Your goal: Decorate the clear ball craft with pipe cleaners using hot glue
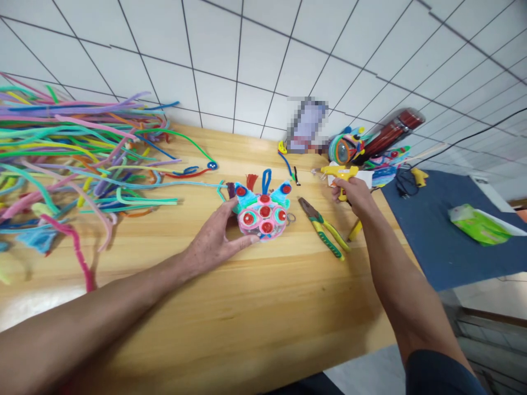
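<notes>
My left hand (218,236) grips the left side of a pipe-cleaner animal head (264,214), thumb along its lower edge and fingers behind. The head is pink and light blue, with several red round spots, two horn-like ears and a dark blue loop on top. Over to the right, my right hand (349,192) is wrapped round a yellow hot glue gun (340,171), whose nozzle points left above a white piece of paper (364,178). Between the hands lie pliers (325,227) with green and yellow handles, jaws toward the wall.
A large heap of coloured pipe cleaners (61,159) covers the table's left. Against the tiled wall stand a phone (307,126), another pipe-cleaner figure (346,148) and a dark red flask (395,129). A blue mat (436,230) with a green packet (480,225) lies right, near a black cord (461,134).
</notes>
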Motion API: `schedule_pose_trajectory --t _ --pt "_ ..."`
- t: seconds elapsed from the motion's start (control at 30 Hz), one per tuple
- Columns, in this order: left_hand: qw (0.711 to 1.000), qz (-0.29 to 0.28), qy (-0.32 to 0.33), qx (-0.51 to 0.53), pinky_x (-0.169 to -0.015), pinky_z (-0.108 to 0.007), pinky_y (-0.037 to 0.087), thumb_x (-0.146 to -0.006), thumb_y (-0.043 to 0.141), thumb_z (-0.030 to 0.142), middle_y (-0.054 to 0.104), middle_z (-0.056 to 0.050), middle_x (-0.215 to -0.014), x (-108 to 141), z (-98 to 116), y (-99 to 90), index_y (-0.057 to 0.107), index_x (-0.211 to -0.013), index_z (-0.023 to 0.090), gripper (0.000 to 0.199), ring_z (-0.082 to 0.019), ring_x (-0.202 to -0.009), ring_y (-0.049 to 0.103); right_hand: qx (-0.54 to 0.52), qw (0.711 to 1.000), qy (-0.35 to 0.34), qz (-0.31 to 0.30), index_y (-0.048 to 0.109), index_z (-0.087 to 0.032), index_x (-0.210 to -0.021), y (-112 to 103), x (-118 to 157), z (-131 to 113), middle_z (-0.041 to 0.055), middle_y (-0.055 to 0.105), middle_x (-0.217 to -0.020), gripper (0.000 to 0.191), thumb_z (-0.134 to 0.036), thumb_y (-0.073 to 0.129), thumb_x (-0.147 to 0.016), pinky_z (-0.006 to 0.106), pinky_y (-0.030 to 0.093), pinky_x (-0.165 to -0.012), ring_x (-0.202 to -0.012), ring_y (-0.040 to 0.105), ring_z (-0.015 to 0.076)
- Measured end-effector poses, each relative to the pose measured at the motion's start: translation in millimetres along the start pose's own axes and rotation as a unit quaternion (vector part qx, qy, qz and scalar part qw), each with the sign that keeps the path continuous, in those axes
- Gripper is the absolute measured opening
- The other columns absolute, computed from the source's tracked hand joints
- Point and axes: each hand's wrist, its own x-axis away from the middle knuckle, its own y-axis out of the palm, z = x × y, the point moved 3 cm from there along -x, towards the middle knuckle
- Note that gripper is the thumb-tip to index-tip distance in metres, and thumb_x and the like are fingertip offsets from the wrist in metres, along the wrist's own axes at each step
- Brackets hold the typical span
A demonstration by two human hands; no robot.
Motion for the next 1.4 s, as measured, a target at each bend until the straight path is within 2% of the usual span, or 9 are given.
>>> schedule_pose_trajectory --t 0.37,0.7,0.87,1.0,1.07,1.23,1.4 --pt "1.0 -0.002 -0.002 0.011 -0.122 -0.061 0.056 -0.09 0.085 0.058 0.07 -0.019 -0.148 1 -2 0.4 0.05 -0.152 0.021 0.08 -0.036 -0.138 0.07 -0.003 1.0 -0.006 0.018 0.066 -0.02 -0.07 -2 5 6 0.0012 0.068 -0.057 0.024 -0.034 0.076 -0.086 0.024 0.049 -0.048 -0.046 0.06 0.0134" --pt "1.0 0.001 0.0 0.011 -0.12 -0.061 0.058 -0.09 0.086 0.057 0.071 -0.019 -0.146 1 -3 0.0 0.05 -0.153 0.02 0.081 -0.035 -0.135 0.072 0.006 1.0 -0.008 0.007 0.067 -0.021 -0.072 6 13 8 0.0021 0.07 -0.058 0.028 -0.042 0.08 -0.085 0.027 0.049 -0.05 -0.048 0.061 0.0154" --pt "1.0 0.005 -0.021 0.004 -0.12 -0.063 0.057 -0.089 0.087 0.058 0.07 -0.02 -0.146 4 -7 -0.8 0.046 -0.156 0.02 0.087 -0.036 -0.135 0.072 -0.005 1.0 -0.005 0.011 0.067 -0.021 -0.072 9 12 6 0.0022 0.071 -0.062 0.024 -0.037 0.076 -0.088 0.026 0.05 -0.051 -0.049 0.063 0.0146" --pt "0.999 0.005 -0.031 0.02 -0.116 -0.06 0.062 -0.089 0.087 0.058 0.073 -0.017 -0.143 5 -6 -0.9 0.045 -0.157 0.022 0.088 -0.034 -0.129 0.076 -0.007 1.0 0.0 0.007 0.068 -0.021 -0.07 10 18 2 0.0022 0.071 -0.059 0.024 -0.034 0.076 -0.088 0.027 0.05 -0.051 -0.05 0.062 0.0155" --pt "0.999 -0.001 -0.031 0.03 -0.113 -0.058 0.064 -0.089 0.087 0.057 0.074 -0.016 -0.141 4 -5 -0.6 0.044 -0.155 0.023 0.086 -0.034 -0.126 0.078 0.002 1.0 -0.017 -0.011 0.069 -0.02 -0.069 10 25 -4 0.0028 0.072 -0.059 0.027 -0.034 0.075 -0.09 0.026 0.051 -0.054 -0.051 0.062 0.0148" --pt "0.999 -0.005 -0.039 0.031 -0.114 -0.059 0.064 -0.088 0.087 0.057 0.074 -0.017 -0.142 4 -5 -1.4 0.044 -0.153 0.023 0.085 -0.034 -0.127 0.078 0.069 0.988 -0.06 -0.123 0.071 -0.021 -0.069 29 42 -27 0.0017 0.07 -0.055 0.031 -0.033 0.071 -0.097 0.027 0.049 -0.062 -0.053 0.064 0.0151" --pt "0.999 -0.008 -0.04 0.032 -0.114 -0.057 0.064 -0.089 0.087 0.056 0.075 -0.016 -0.139 5 -4 -2.2 0.046 -0.151 0.023 0.082 -0.034 -0.126 0.078 0.116 0.983 -0.06 -0.131 0.069 -0.022 -0.065 47 38 -42 0.0011 0.069 -0.055 0.035 -0.031 0.075 -0.098 0.029 0.048 -0.064 -0.054 0.064 0.0168"
